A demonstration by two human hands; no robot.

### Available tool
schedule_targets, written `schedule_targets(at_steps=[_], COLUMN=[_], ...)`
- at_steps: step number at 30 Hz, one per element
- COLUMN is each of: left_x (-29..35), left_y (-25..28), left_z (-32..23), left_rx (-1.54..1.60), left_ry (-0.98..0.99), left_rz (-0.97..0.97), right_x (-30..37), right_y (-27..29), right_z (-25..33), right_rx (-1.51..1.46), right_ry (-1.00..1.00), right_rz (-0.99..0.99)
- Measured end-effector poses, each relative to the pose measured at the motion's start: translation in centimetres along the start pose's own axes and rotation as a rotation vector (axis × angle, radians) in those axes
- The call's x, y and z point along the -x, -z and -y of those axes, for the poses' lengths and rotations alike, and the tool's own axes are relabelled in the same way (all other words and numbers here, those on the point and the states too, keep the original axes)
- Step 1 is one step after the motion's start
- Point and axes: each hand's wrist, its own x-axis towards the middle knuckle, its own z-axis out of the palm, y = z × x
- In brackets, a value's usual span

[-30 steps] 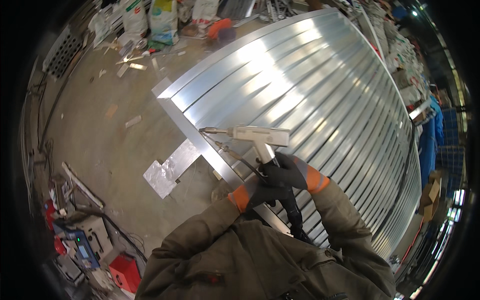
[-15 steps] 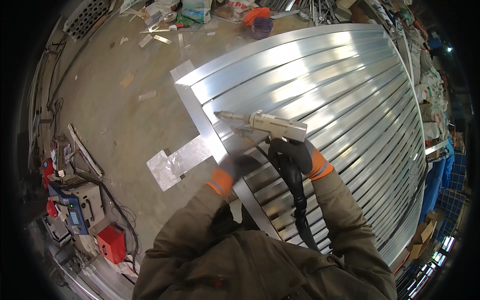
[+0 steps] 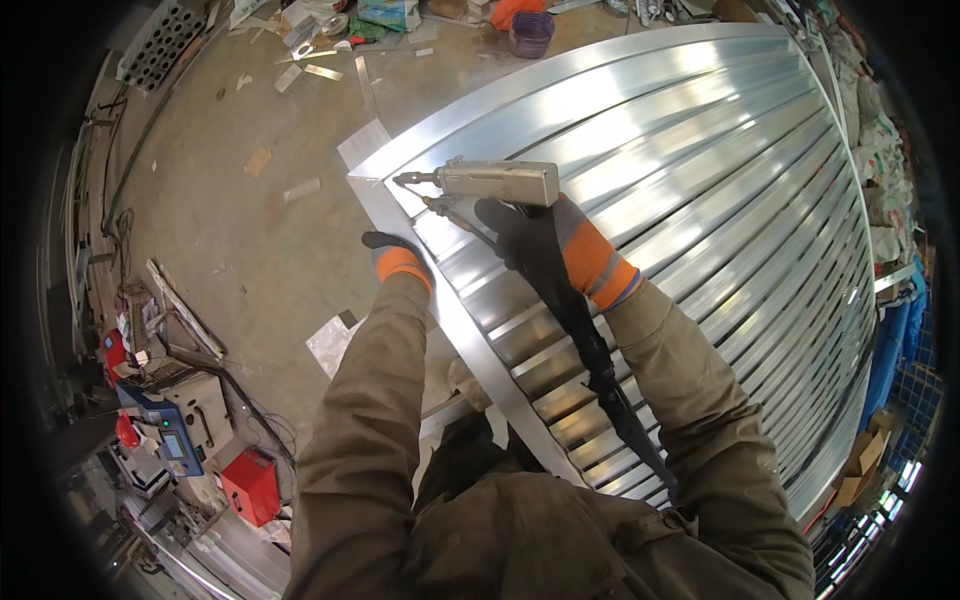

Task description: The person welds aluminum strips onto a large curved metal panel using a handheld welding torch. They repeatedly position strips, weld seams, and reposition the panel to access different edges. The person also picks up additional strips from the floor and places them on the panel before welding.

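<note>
Since half a second ago, both hands have shifted toward 11 o'clock along the frame [image 3: 470, 340]. Right hand [image 3: 530, 240] grips the torch [image 3: 500, 182], nozzle at the panel's [image 3: 700, 180] corner; left hand [image 3: 392, 255] rests, fingers hidden, on the frame edge. Steady, even travel suits the seam. Nozzle contact is unclear.
</note>
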Motion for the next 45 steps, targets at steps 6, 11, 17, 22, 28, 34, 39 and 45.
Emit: schedule_targets(at_steps=[6,11,17,22,28,34,39,45], left_x=[-2.1,-3.4,-3.8,-3.1,-5.7,-5.3,-4.1,-5.3], left_y=[-0.9,-0.7,-0.6,-0.5,-0.8,-1.2,-0.8,-1.1], left_z=[0.5,1.7,1.5,1.6,3.4,3.5,2.4,2.7], left_rx=[0.061,0.055,0.064,0.284,0.089,0.080,0.043,0.041], left_ry=[0.029,0.046,0.031,0.019,-0.010,-0.011,0.020,0.035], left_rz=[-0.086,-0.103,-0.049,0.067,0.040,-0.045,-0.066,-0.055], right_x=[-2.2,-3.9,-5.2,-5.4,-5.8,-5.9,-5.6,-6.2], right_y=[-0.1,-0.3,-0.8,-1.0,-1.1,-1.5,-1.6,-1.5], right_z=[-2.4,-3.9,-4.9,-5.3,-6.4,-6.4,-5.7,-6.2], right_rx=[-0.035,0.032,0.052,0.106,0.090,0.035,0.062,0.310], right_ry=[-0.026,-0.010,-0.055,-0.084,-0.009,-0.051,-0.047,0.057], right_rz=[-0.063,-0.024,0.001,-0.014,-0.016,-0.035,-0.015,0.020])
